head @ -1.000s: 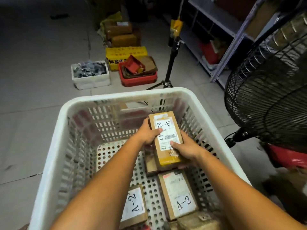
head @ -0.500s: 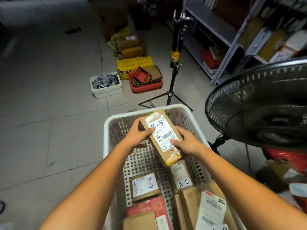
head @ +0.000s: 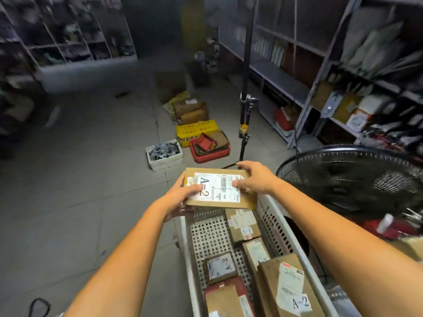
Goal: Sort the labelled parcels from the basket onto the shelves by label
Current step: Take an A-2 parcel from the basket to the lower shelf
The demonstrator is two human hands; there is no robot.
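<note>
The left hand [head: 183, 199] and right hand [head: 257, 177] are both gripping the A-2 parcel [head: 217, 189] by its ends, thumbs pressing on its label, holding it flat above the far edge of the basket [head: 271, 217]. Swinging it toward the shelves [head: 320, 72] is probably risking a knock against the fan [head: 352, 179] nearby, which could loosen that hold.
</note>
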